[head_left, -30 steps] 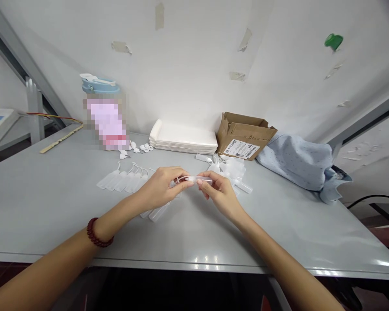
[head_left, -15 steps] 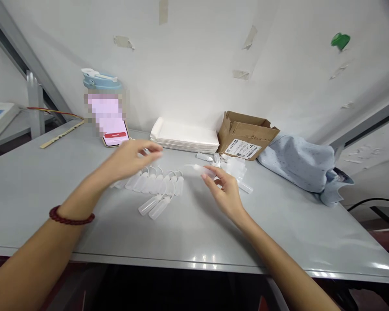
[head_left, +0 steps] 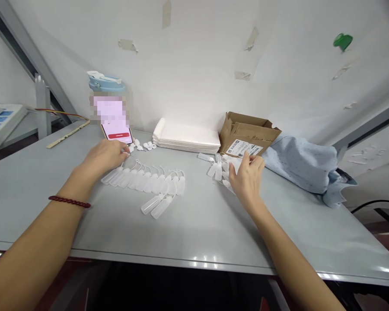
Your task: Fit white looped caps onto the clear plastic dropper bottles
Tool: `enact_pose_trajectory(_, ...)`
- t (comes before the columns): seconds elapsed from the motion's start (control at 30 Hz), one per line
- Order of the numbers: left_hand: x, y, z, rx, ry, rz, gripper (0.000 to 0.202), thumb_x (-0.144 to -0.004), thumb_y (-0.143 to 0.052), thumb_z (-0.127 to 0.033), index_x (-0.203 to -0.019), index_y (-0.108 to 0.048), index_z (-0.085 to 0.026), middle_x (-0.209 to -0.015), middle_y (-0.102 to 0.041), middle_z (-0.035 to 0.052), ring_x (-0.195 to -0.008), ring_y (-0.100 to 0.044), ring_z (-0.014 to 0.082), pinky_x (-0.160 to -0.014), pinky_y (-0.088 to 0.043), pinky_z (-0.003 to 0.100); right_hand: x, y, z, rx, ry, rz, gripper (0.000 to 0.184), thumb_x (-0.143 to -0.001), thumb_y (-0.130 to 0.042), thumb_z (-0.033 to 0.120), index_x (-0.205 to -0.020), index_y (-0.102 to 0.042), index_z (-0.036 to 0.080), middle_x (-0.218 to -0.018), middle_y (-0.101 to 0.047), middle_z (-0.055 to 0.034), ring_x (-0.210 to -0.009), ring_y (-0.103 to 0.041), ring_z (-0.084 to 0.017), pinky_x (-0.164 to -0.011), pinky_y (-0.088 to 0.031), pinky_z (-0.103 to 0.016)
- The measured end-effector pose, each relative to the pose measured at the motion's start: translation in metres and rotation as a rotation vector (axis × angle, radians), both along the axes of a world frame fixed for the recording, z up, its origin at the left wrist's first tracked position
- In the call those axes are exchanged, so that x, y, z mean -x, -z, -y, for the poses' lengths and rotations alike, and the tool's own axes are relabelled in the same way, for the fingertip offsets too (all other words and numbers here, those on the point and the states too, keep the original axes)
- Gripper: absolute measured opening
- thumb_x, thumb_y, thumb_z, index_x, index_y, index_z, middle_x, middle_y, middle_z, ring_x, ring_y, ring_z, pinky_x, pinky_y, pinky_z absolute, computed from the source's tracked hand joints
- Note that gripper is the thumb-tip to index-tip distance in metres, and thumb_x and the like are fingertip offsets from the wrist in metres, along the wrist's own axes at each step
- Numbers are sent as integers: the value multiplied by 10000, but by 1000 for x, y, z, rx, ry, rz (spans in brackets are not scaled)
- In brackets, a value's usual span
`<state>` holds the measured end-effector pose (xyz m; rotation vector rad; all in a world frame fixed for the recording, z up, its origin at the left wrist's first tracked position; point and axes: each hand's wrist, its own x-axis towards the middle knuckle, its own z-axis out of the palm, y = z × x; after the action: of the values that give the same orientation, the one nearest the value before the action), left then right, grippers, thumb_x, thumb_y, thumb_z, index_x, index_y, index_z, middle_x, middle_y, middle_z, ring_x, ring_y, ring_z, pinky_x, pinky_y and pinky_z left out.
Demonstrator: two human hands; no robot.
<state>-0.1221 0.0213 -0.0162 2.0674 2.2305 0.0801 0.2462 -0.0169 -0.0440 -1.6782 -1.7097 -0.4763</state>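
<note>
A row of small clear plastic squeeze bottles (head_left: pixel 149 181) lies on the grey table (head_left: pixel 194 224), with two more bottles (head_left: pixel 157 206) lying loose in front. My left hand (head_left: pixel 105 156) sits at the row's far left end, fingers pinched near small white caps (head_left: pixel 141 147). My right hand (head_left: pixel 246 177) rests on a pile of loose bottles (head_left: pixel 218 168) to the right, fingers curled over them; what it grips is hidden.
A phone (head_left: pixel 116 131) leans against a blue-lidded container (head_left: pixel 105 82) at the back left. A stack of white trays (head_left: pixel 186 138), an open cardboard box (head_left: pixel 248 136) and a light blue cloth (head_left: pixel 304 166) line the back wall.
Both hands were together holding one bottle. They parted: the left went to the caps at the back left, the right carried its bottle to the pile on the right.
</note>
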Motion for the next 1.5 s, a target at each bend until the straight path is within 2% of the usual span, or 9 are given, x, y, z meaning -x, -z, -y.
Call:
enact_pose_trajectory(0.13,2,5,-3,2,-11,-6,348,-797,-486,-311,-1053,-644,-135,-973,-669,124,-853,-560,246,-622,-346,250,28,1,14,-11,-329,-13,425,-869,-465,278,-1253,-432,99,-1144,-406,-213,-1045,-413,-327,-858,-404,-527)
enact_pose_trajectory(0.23,5,8,-5,2,-16,-1,326,-800,-465,-323,-987,-655,-135,-927,-671,134,-820,-575,255,-595,-336,254,52,8,25,194,-687,-48,433,-876,-498,301,-1271,-418,144,-1155,-419,-176,-1049,-442,-277,-854,-455,-454)
enact_pose_trajectory(0.3,8,9,-6,-1,-21,6,312,-795,-465,-336,-941,-656,-136,-901,-673,137,-800,-584,260,-589,-338,259,64,12,29,337,-785,-75,468,-862,-539,375,-1269,-437,167,-1133,-435,-151,-1045,-445,-264,-863,-465,-444)
enact_pose_trajectory(0.6,7,5,-1,-76,-21,38,251,-749,-494,-320,-868,-641,-156,-874,-673,125,-795,-593,280,-604,-362,288,72,7,28,651,-758,-110,675,-756,-637,506,-1303,-438,165,-1143,-413,-136,-1074,-399,-276,-928,-425,-473)
enact_pose_trajectory(0.83,-5,0,-1,-178,52,126,222,-731,-493,-274,-877,-624,-168,-799,-646,77,-773,-585,249,-644,-377,289,73,8,28,633,-752,-125,530,-757,-642,447,-1184,-507,163,-1082,-453,-122,-1047,-421,-270,-915,-422,-469)
enact_pose_trajectory(1.07,-41,-1,9,-382,177,359,164,-692,-528,-255,-807,-624,-187,-755,-617,55,-734,-582,229,-661,-398,298,68,7,27,511,-678,-375,467,-727,-564,197,-1168,-414,171,-1024,-504,-90,-953,-487,-228,-826,-448,-410)
enact_pose_trajectory(1.17,-62,-5,20,-378,225,658,155,-707,-577,-293,-810,-615,-184,-733,-595,24,-706,-580,187,-669,-422,281,68,5,30,508,-680,-508,521,-706,-501,121,-1199,-343,182,-966,-535,-58,-858,-522,-187,-773,-452,-362)
enact_pose_trajectory(1.33,-99,-5,37,-144,242,1160,231,-665,-699,-341,-799,-610,-174,-725,-592,5,-657,-562,147,-590,-419,251,68,2,36,549,-705,-717,556,-711,-410,73,-1221,-239,212,-924,-570,-27,-795,-567,-153,-680,-446,-297)
enact_pose_trajectory(1.5,-119,2,45,40,259,1417,242,-666,-738,-331,-816,-616,-185,-715,-617,-12,-677,-583,136,-676,-443,273,67,2,39,517,-723,-716,552,-691,-379,52,-1207,-266,211,-863,-532,-6,-722,-518,-138,-647,-430,-277)
